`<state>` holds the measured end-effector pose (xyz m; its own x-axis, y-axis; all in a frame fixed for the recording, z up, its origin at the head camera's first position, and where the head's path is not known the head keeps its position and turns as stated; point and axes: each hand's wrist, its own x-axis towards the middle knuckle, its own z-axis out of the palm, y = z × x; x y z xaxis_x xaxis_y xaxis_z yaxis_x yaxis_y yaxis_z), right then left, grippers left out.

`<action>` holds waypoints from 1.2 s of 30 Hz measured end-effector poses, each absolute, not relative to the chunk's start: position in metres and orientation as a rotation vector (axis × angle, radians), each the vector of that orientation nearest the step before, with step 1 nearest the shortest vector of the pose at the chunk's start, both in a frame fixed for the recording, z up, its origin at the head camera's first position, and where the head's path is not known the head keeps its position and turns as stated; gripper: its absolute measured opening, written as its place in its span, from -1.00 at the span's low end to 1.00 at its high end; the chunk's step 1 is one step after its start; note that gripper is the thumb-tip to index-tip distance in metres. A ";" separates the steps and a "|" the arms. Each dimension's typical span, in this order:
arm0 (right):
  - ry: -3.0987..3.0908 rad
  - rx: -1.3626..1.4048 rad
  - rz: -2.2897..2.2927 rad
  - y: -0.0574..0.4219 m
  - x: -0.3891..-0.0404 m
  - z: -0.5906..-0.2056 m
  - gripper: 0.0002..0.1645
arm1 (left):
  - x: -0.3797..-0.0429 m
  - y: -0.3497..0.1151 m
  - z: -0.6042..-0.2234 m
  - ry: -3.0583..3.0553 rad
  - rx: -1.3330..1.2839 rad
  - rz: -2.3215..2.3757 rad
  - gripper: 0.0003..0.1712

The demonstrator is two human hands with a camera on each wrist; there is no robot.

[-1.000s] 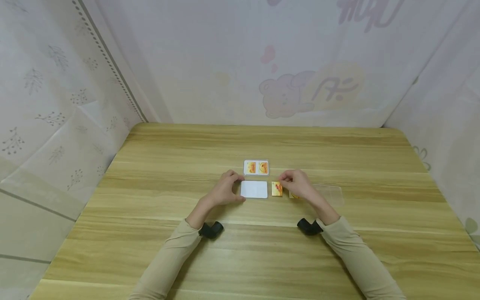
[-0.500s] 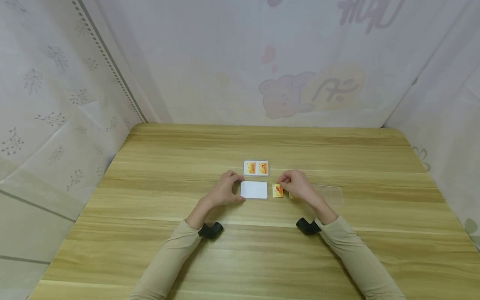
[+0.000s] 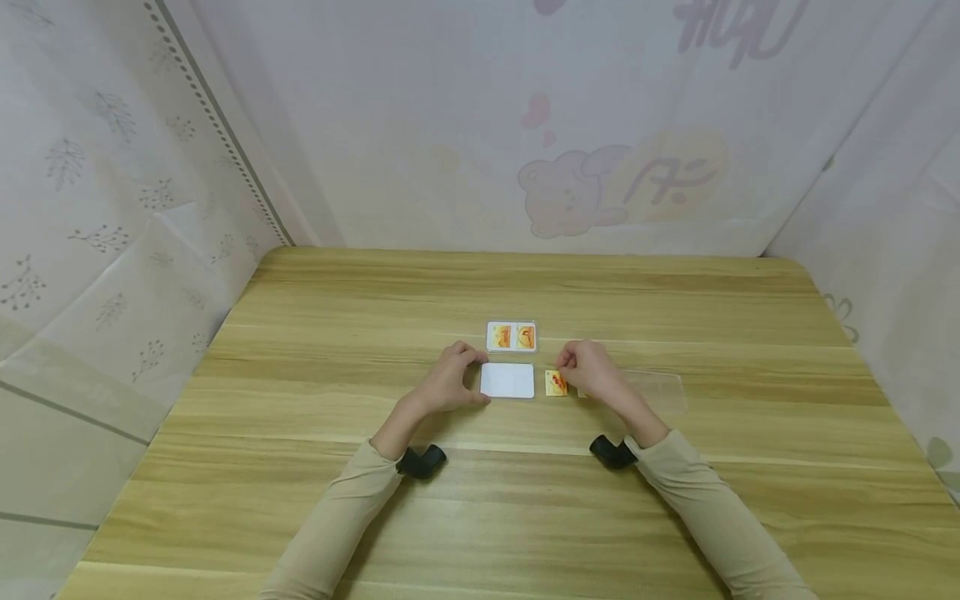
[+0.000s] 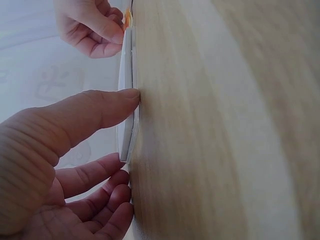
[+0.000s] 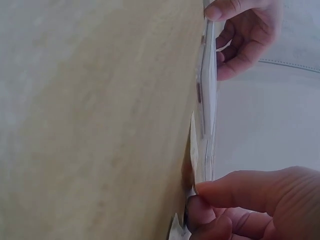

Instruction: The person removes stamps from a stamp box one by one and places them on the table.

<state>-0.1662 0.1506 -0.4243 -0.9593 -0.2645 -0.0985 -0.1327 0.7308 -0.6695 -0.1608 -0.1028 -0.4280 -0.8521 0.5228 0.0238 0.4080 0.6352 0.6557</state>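
A white rectangular card in a clear-edged holder [image 3: 507, 381] lies flat on the wooden table. My left hand [image 3: 448, 379] holds its left end between thumb and index finger, while the other fingers curl loosely beside it in the left wrist view. Just right of the holder, my right hand [image 3: 591, 369] pinches a small yellow-orange picture card [image 3: 555, 384] by its upper right corner. In the right wrist view this small card [image 5: 194, 145] stands tilted, with one edge raised. A second small picture card [image 3: 581, 394] lies mostly hidden under the right hand.
Behind the white holder lies a similar holder [image 3: 512, 337] with two orange pictures side by side. A clear plastic cover [image 3: 664, 392] lies to the right, partly behind the right wrist. Black curved pieces [image 3: 422, 462] are fixed at both cuffs. Printed curtains surround the table [image 3: 480, 517].
My right hand has shifted slightly, and the pinched picture card has moved a little toward the near side and right. The left hand and white holder stay nearly still.
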 end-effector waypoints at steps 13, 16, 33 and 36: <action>2.747 -0.308 -1.025 0.147 -0.164 -0.420 -0.94 | -0.161 -0.103 -0.428 2.688 0.777 1.008 -0.38; 2.750 -0.323 -1.037 0.149 -0.164 -0.421 -0.95 | -0.161 -0.102 -0.426 2.688 0.780 1.001 -0.38; 2.796 -0.402 -1.198 0.166 -0.161 -0.412 -0.95 | -0.164 -0.100 -0.429 2.727 0.741 1.159 -0.47; 2.805 -0.413 -1.201 0.167 -0.159 -0.411 -0.95 | -0.163 -0.096 -0.426 2.729 0.734 1.160 -0.44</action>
